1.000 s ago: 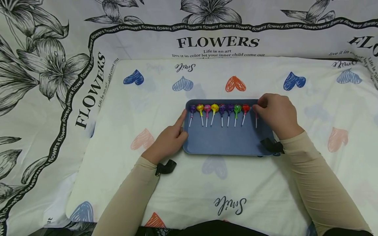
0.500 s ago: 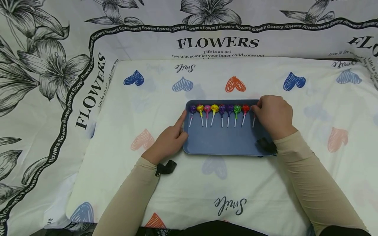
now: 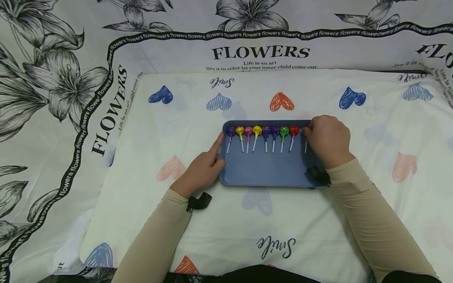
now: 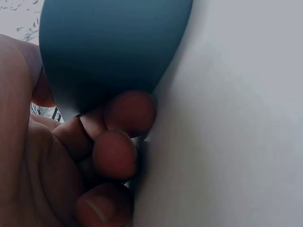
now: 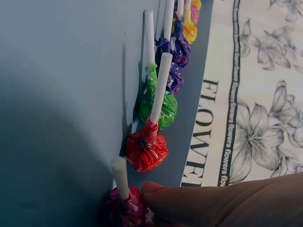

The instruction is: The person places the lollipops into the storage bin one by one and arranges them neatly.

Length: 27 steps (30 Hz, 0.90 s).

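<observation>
A blue-grey tray point(image 3: 263, 167) holds a row of wrapped lollipops along its far side, sticks toward the person. At the row's right end, my right hand point(image 3: 329, 141) pinches a dark pink lollipop point(image 5: 124, 208) by its wrapped head; in the head view the fingers hide most of it. Beside it lie a red lollipop point(image 5: 147, 149) and a green lollipop point(image 5: 163, 109). My left hand point(image 3: 198, 171) grips the tray's left edge, index finger stretched along the rim. In the left wrist view, curled fingers point(image 4: 130, 113) lie against the tray's underside.
Farther left in the row are purple lollipops point(image 3: 266, 131), yellow lollipops point(image 3: 257, 130) and a pink lollipop point(image 3: 248, 130). Under the tray lies a pale cloth point(image 3: 283, 220) with printed hearts, over a flower-printed cloth point(image 3: 170, 55).
My right hand has moved slightly left with the pinched lollipop, closer to the red one. The lollipop's stick has shifted and changed its tilt a little. The left hand and tray stay put.
</observation>
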Tool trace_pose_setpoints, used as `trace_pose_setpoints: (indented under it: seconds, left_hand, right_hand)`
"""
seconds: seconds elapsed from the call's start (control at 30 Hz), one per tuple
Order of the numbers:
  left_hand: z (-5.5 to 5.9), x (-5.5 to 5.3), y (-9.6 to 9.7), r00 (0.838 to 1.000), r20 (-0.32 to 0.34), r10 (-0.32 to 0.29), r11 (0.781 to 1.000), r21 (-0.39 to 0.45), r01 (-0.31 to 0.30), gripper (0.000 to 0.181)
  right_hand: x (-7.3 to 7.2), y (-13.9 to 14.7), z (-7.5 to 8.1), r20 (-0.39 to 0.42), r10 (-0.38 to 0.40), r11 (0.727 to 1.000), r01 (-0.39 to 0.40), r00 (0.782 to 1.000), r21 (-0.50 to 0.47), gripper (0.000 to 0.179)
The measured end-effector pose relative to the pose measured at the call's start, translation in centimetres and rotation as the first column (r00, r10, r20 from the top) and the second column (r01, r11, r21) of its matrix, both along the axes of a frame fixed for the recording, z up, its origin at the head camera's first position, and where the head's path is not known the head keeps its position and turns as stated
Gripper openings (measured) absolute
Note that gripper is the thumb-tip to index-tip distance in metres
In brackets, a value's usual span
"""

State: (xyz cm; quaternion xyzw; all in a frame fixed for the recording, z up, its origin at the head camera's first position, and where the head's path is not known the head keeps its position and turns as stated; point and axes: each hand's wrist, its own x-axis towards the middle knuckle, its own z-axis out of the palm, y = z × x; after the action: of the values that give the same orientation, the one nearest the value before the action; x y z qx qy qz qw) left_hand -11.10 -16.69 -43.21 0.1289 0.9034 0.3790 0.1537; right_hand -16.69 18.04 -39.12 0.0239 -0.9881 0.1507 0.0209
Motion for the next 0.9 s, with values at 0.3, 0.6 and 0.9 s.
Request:
trace_pose_setpoints:
  seconds: [0.3, 0.6, 0.9]
  left_hand:
    - [-0.3, -0.1, 0.0, 1.0, -0.006, -0.011, 1.0, 0.0, 0.011, 0.082]
    - [-0.2, -0.1, -0.1, 0.999, -0.029, -0.017, 1.0, 0.012, 0.018, 0.083]
    - [-0.9, 0.0, -0.6, 0.997, -0.079, 0.005, 0.998, 0.059, 0.0, 0.078]
  right_hand:
    - [0.1, 0.2, -0.3, 0.004, 0.008, 1.0, -0.008, 1.0, -0.017, 0.026]
    - [0.4, 0.4, 0.0, 0.019, 0.003, 0.999, -0.002, 1.0, -0.042, 0.024]
    - [1.2, 0.6, 0.5, 0.044, 0.011, 0.996, -0.007, 0.999, -0.088, 0.029]
